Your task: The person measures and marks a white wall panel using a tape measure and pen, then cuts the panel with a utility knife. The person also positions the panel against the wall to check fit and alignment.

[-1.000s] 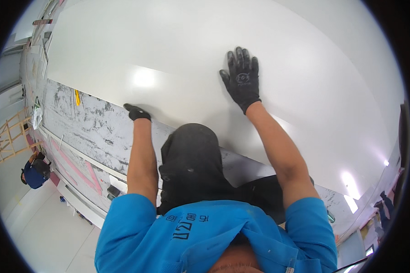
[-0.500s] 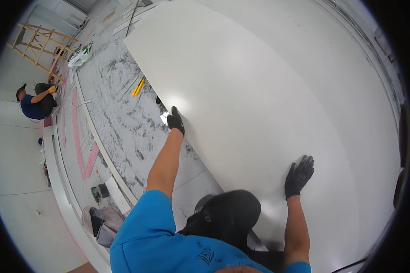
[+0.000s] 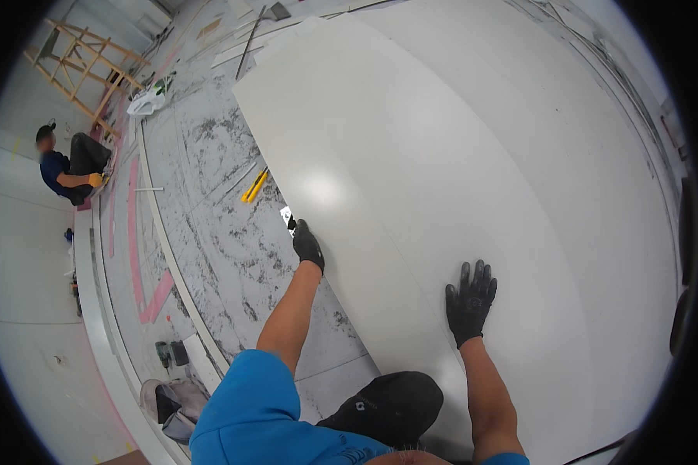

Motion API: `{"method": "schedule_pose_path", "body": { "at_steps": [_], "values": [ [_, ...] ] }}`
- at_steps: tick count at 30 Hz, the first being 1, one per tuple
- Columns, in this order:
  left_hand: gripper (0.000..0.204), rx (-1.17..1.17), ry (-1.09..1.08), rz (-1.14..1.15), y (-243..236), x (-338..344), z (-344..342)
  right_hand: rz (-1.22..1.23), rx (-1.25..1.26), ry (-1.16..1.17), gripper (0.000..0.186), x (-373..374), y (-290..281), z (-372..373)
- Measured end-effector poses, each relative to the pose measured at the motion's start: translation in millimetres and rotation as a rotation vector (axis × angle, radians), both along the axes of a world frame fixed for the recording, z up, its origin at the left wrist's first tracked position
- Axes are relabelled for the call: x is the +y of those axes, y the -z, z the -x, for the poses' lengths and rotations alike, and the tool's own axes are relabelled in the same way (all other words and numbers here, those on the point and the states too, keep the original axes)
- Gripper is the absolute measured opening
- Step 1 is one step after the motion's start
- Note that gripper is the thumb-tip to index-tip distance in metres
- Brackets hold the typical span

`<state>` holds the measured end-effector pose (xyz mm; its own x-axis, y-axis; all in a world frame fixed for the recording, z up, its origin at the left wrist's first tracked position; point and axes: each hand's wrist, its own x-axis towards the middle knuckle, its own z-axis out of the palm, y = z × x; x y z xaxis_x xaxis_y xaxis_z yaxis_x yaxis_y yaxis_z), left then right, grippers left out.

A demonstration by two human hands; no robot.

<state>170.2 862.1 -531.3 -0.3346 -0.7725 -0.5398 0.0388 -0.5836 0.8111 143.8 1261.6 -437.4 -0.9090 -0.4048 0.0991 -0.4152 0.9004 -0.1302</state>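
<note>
A large white panel (image 3: pixel 411 232) lies in front of me, its left edge running slantwise over the floor. My left hand (image 3: pixel 309 246), in a black glove, is at that edge, with its fingers bent round it and partly hidden. Just beyond those fingertips are a small black piece and a shiny silver-white scrap (image 3: pixel 285 213). My right hand (image 3: pixel 470 304), gloved in black too, rests flat on the panel's face, fingers spread and holding nothing. My bent knee (image 3: pixel 395 403) in dark trousers is at the near edge.
Two yellow-handled tools (image 3: pixel 254 186) lie on the marked grey floor. At far left a person (image 3: pixel 74 167) sits by the wall near a wooden frame (image 3: pixel 85 66). A cordless drill (image 3: pixel 164 354), a grey bag (image 3: pixel 174 407) and pink strips (image 3: pixel 136 248) are on the left.
My right hand has shifted left across the panel, fingers now wider apart. My left hand sits nearer to me along the edge. The other person's head and arm have moved.
</note>
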Motion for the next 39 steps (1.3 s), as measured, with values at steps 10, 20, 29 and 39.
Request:
{"method": "schedule_pose_path", "body": {
  "at_steps": [10, 20, 29, 39],
  "values": [
    [0.047, 0.038, -0.037, -0.069, 58.1, 6.8, 0.6, -0.029, -0.007, -0.018, 0.062, -1.0, -7.4, 13.8],
    [0.058, 0.215, 0.344, -0.227, 32.1, -9.8, -37.7, -0.036, 0.037, -0.011, 0.053, -4.1, -7.2, 2.7],
    [0.064, 0.18, 0.425, -0.129, 2.4, -35.5, -36.6, 0.239, 0.138, -0.05, 0.051, 2.6, 21.0, 13.1],
    [0.066, -0.001, 0.588, -0.079, 3.8, -65.0, -45.2, 0.334, 0.11, 0.261, 0.055, 136.7, 22.4, -182.9]
  ]
}}
